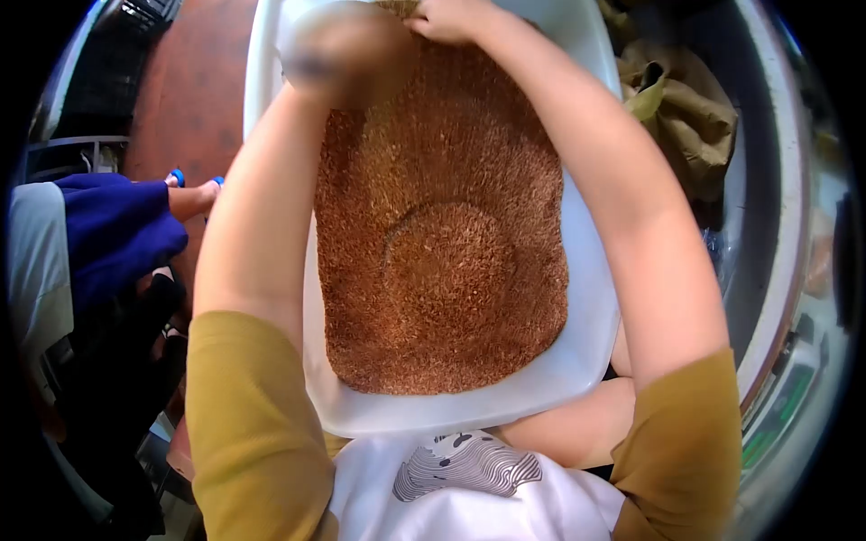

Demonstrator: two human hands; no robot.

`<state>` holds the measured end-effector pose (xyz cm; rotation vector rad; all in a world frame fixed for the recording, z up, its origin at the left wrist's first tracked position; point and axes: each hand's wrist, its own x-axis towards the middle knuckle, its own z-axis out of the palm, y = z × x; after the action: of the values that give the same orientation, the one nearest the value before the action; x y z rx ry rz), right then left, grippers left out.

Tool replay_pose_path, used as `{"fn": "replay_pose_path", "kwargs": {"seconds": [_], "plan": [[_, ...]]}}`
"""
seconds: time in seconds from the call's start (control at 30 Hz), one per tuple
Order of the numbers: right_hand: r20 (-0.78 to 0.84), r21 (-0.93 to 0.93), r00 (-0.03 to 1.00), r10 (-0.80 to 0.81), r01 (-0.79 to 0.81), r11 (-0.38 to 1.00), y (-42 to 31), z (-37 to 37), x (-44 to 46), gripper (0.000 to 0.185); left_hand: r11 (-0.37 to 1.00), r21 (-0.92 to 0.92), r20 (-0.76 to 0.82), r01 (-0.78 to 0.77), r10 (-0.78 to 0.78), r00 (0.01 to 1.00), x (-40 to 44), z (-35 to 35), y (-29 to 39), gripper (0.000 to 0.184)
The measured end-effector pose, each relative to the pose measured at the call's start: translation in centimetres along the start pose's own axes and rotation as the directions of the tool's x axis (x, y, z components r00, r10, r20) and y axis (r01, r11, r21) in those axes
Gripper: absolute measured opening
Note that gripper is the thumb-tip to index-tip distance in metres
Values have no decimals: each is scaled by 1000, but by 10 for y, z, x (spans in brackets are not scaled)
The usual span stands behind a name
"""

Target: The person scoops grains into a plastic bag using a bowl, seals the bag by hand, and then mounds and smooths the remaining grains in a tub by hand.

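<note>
A large white plastic tub (586, 270) lies before me, filled with loose reddish-brown grain-like flakes (451, 334). In the middle of the flakes shows a round raised patch with a ring-shaped outline; what makes it is unclear. My left hand (347, 54) is over the far left part of the tub, its fingers smeared by blur. At the far edge my right hand (451, 20) has its fingers curled and pressed together by a small tan thing (397, 7), mostly cut off by the frame top. Its kind cannot be made out.
On the left, another person in a dark blue garment (117, 221) is close by, above a red-brown floor (185, 81). A crumpled brown sack (690, 126) lies to the right of the tub, beside a pale ledge (785, 225). My bent leg (577, 415) is under the tub's near right corner.
</note>
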<state>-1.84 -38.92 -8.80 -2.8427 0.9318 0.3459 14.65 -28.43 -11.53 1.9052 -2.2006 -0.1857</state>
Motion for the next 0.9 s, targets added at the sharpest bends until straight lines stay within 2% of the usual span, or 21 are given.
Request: {"fn": "replay_pose_path", "kwargs": {"seconds": [0.03,0.07,0.17,0.2,0.27,0.3,0.33,0.4,0.47,0.5,0.57,0.63,0.7,0.73,0.8,0.87,0.9], "plan": [[-69,-43,997,-18,15,999,-1,3,7,38,997,64,-44,-45,48,998,-2,4,-2,39],[-1,12,1000,-1,1,1000,-3,-4,8,42,991,-70,-54,115,-119,991,-2,5,2,40],[131,74,991,32,-42,996,-1,9,19,48,971,-174,27,163,-160,987,-9,-1,14,40],[229,78,973,40,-59,995,2,15,20,49,962,-213,56,173,-165,985,-11,1,17,40],[217,163,974,69,-106,981,17,66,22,54,930,-315,111,190,-163,980,-20,8,18,40],[208,204,975,83,-126,971,21,74,17,57,903,-378,140,206,-164,977,-26,14,18,40],[224,320,971,82,-153,935,18,67,-7,61,867,-446,165,225,-167,972,-32,19,19,40],[226,530,970,92,-201,824,22,67,-41,64,763,-587,225,272,-169,960,-45,32,23,40],[367,619,920,138,-352,702,27,67,-58,60,657,-676,296,334,-174,939,-55,38,31,41],[309,726,929,203,-368,581,27,87,-71,58,610,-704,329,364,-174,928,-59,41,33,41],[414,840,877,246,-471,267,28,104,-103,59,529,-739,382,416,-179,907,-70,43,37,42],[594,805,796,121,-584,-108,13,94,-143,65,471,-749,428,466,-194,883,-84,48,43,43],[584,810,764,273,-568,-144,32,144,-155,54,414,-779,397,471,-255,882,-103,60,40,43],[563,819,745,358,-561,-120,28,145,-164,53,421,-786,415,454,-186,891,-112,64,33,44],[487,828,697,527,-560,-25,2,127,-196,55,436,-799,356,415,-214,909,-121,47,44,48],[521,851,796,310,-514,-109,-6,110,-226,68,451,-809,295,377,-242,924,-139,29,60,53],[528,838,757,385,-537,-93,-13,106,-236,69,458,-813,267,360,-256,929,-150,21,69,55]]}}
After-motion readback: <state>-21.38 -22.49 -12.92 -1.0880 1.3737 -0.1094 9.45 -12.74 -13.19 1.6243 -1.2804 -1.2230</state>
